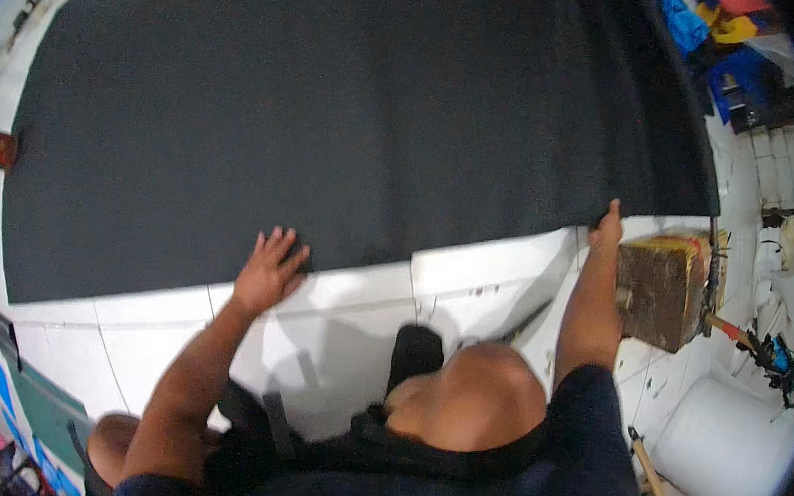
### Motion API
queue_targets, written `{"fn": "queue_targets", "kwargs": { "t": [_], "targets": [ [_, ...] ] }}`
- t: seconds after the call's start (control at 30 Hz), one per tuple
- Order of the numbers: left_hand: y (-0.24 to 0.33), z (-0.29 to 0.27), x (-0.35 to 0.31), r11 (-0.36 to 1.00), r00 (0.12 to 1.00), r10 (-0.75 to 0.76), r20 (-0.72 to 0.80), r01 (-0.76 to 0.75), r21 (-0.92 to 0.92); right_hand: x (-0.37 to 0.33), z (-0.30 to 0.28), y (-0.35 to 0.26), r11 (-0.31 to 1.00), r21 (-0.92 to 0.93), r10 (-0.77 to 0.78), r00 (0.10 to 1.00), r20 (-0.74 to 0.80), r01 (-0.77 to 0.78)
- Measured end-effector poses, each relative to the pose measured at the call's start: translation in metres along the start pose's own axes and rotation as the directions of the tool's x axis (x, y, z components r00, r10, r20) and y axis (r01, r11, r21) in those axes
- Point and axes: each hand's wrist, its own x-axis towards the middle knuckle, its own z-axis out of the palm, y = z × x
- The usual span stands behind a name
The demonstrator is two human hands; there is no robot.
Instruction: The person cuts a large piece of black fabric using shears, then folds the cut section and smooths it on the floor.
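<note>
two hands on the edge of a big dark sheet

the left hand [269, 271] lies flat and open, fingers spread. its fingertips rest on the near edge of the big dark sheet [335, 104]. it grips nothing, it only presses down.

the right hand [607, 225] is further out, at the sheet's corner on that side. its fingers look curled over the edge there, like a pinch, but the hand is small in the picture, so i cannot be sure how tight it holds.

the sheet spreads away from both hands, up and out in front of the person. its long way runs from side to side, so the near edge goes from one hand to the other. the left hand is nearer the middle of that edge, and the right hand is at its end.

under the hands is a white tiled floor [347, 340]. just past the right hand stands a brown block [664, 285]. further to that side lies a white roll [727, 447]. far off, past the sheet's far corner, sits a heap of blue and yellow things [725, 36].
</note>
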Motion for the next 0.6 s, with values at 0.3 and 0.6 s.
{"fn": "queue_targets", "kwargs": {
  "t": [0.3,0.6],
  "targets": [
    [0.003,0.003,-0.009,1.0,0.999,0.013,-0.03,-0.013,-0.002,-0.021,-0.009,0.064,0.87,-0.492,-0.039,0.999,0.019,0.043],
    [0.005,0.017,-0.02,1.0,0.991,0.008,-0.133,-0.009,-0.009,-0.031,-0.027,0.061,0.798,-0.59,-0.074,0.992,0.102,0.121]
  ]
}}
